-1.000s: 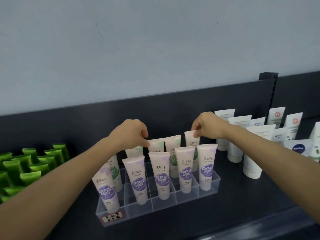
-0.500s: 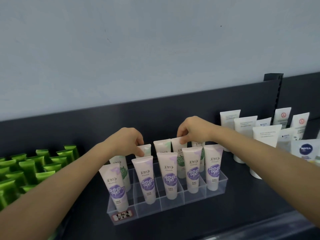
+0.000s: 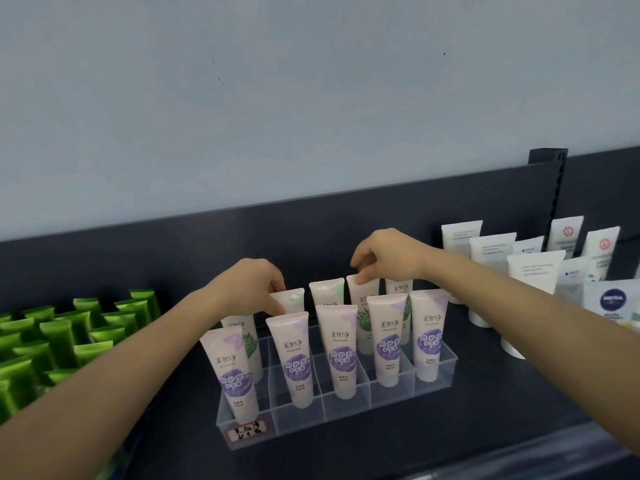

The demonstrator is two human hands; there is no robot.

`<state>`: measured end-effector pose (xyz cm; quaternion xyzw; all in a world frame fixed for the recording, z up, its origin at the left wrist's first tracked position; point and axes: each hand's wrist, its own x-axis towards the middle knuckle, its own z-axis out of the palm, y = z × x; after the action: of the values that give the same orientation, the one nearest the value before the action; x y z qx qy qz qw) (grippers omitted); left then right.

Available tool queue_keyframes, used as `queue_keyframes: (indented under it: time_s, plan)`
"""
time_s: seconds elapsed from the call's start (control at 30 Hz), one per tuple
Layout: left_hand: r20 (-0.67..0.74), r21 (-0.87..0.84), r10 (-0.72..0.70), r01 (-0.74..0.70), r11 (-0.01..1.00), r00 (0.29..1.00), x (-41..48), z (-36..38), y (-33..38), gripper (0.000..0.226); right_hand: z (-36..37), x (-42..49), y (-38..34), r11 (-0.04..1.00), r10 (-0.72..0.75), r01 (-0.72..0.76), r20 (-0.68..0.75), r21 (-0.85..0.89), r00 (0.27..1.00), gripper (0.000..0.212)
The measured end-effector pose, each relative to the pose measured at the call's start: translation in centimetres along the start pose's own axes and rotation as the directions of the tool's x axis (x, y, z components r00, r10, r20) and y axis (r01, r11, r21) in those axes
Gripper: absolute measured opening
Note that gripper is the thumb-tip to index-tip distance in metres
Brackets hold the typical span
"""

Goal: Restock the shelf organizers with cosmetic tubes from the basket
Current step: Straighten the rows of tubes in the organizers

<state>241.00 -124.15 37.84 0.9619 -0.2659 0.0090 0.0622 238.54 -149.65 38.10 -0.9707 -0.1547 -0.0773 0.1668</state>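
Observation:
A clear acrylic organizer (image 3: 349, 415) stands on the dark shelf (image 3: 485, 393). Its front row holds several white tubes with purple labels (image 3: 341, 351). The back row holds white tubes with green leaf prints. My left hand (image 3: 249, 287) pinches the top of a green-print tube (image 3: 289, 301) in the back row, second slot from the left. My right hand (image 3: 384, 256) pinches the top edge of another green-print tube (image 3: 362, 306) two slots to the right. No basket is in view.
Rows of bright green tubes (image 3: 62, 341) fill the shelf at the left. White tubes (image 3: 530, 275) and a Nivea tube (image 3: 613, 301) stand at the right. A dark back panel (image 3: 173, 247) runs behind the organizer, and a black upright post (image 3: 554, 202) rises at the right.
My right hand has moved left from the rightmost back-row tube to the one beside it. My left hand has shifted left to the second back-row tube. The view has drifted a little.

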Motion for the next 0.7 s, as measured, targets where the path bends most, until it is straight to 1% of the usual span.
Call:
queue_keyframes:
  time_s: [0.07, 0.17, 0.23, 0.33, 0.43, 0.53, 0.7]
  plan:
    - [-0.002, 0.014, 0.005, -0.005, 1.000, 1.000, 0.1, 0.0, 0.0, 0.026, -0.1, 0.2, -0.8, 0.998, -0.023, 0.023, 0.000, 0.051, 1.000, 0.036]
    - [0.003, 0.050, -0.001, 0.001, 0.999, 1.000, 0.2, 0.2, 0.0, 0.020, 0.3, 0.4, -2.4, 0.997, -0.063, 0.061, 0.042, 0.057, 0.997, 0.036]
    - [-0.003, 0.068, -0.008, 0.008, 0.998, 1.000, 0.3, 0.2, 0.1, 0.015, 0.8, 0.7, -3.1, 0.997, -0.070, 0.068, 0.070, 0.040, 0.995, 0.032]
    - [-0.036, 0.076, -0.013, 0.016, 0.997, 0.999, 0.4, 0.1, 0.1, 0.008, 1.3, 1.2, -3.8, 0.996, -0.084, 0.083, 0.093, 0.012, 0.992, 0.017]
    - [-0.058, 0.071, -0.030, 0.034, 0.997, 0.998, 0.3, -0.1, 0.2, 0.013, 1.5, 1.5, -4.1, 0.995, -0.100, 0.100, 0.065, 0.006, 0.993, 0.009]
    - [-0.089, 0.063, -0.062, 0.068, 0.996, 0.994, 0.1, -0.3, 0.0, 0.017, 1.8, 1.7, -4.3, 0.994, -0.108, 0.107, 0.031, 0.017, 0.994, 0.010]
    - [-0.112, 0.039, -0.089, 0.094, 0.995, 0.990, -0.2, 0.0, -0.5, 0.014, 2.3, 1.9, -4.4, 0.993, -0.120, 0.120, -0.003, 0.002, 0.993, 0.012]
